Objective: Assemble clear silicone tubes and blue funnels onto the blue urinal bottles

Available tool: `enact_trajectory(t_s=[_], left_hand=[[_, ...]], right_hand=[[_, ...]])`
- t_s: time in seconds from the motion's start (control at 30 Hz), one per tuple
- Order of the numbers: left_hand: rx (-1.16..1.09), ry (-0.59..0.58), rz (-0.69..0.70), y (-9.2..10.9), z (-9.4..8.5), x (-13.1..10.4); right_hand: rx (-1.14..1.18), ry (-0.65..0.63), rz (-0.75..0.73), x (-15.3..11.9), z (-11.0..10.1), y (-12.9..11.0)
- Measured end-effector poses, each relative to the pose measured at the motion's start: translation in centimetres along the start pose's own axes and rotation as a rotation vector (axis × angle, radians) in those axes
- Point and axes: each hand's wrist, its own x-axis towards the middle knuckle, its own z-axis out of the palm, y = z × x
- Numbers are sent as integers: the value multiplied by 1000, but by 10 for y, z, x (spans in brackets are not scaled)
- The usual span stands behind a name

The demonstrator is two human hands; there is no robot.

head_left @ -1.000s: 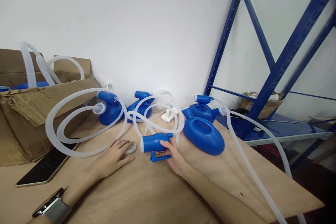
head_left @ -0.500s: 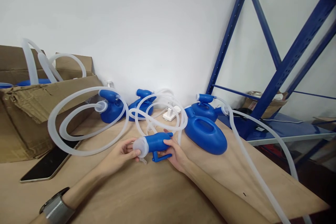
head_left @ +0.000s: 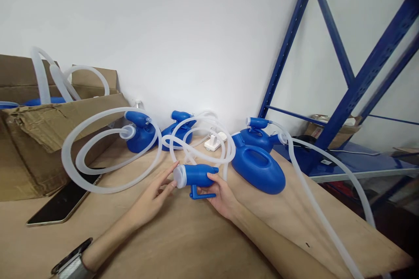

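Observation:
A blue plastic urinal head (head_left: 199, 175), with a translucent white cap (head_left: 180, 177) on its left end and a blue clip-like handle (head_left: 203, 195) below, is held above the table. My right hand (head_left: 222, 194) is closed round its right end, thumb on the body and fingers behind the handle. My left hand (head_left: 160, 189) is at the cap, its fingers apart. The thumb tip meets the cap's lower rim, and the index finger points past its upper edge. Behind lie white coiled hoses (head_left: 196, 150) and a large blue urinal bottle (head_left: 258, 170).
Further blue bottles with hoses, like the left one (head_left: 141, 137), stand along the wall. A cardboard box (head_left: 65, 126) is at left, beside a dark phone or tablet (head_left: 62, 205). A white plug adapter (head_left: 212, 142) sits behind. Blue metal shelving (head_left: 347, 96) rises at right.
My left hand has loosened from the cap, its index finger stretching out. The urinal head has moved slightly right, and the cap faces more to the left. My right hand keeps its hold.

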Motion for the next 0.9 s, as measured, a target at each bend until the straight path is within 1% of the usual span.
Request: enact_trajectory(t_s=[0.1, 0.17, 0.23, 0.3, 0.4, 0.5, 0.57, 0.67, 0.73, 0.83, 0.9], left_hand=[[245, -28, 182, -5, 5, -6], [335, -84, 216, -7, 8, -9], [344, -114, 188, -7, 11, -11], [302, -111, 155, -6, 12, -10], [261, -59, 142, -5, 12, -6], [325, -9, 164, -9, 9, -5], [391, -47, 147, -13, 7, -6], [468, -195, 135, -20, 6, -10], [494, -248, 130, -23, 6, -11], [489, -228, 106, -19, 6, -7], [409, -187, 107, -12, 3, -4]], right_hand=[[11, 14, 5, 0, 0, 1], [21, 24, 10, 0, 0, 2], [28, 21, 25, -1, 0, 3], [26, 3, 44, -2, 1, 3], [25, 1, 16, -1, 2, 5], [29, 33, -57, 3, 1, 4], [21, 49, -99, 7, -2, 1], [-15, 64, -130, 11, -6, -4], [-27, 76, -136, 11, -8, -6], [-19, 84, -146, 12, -8, -7], [-21, 82, -146, 13, -8, -7]])
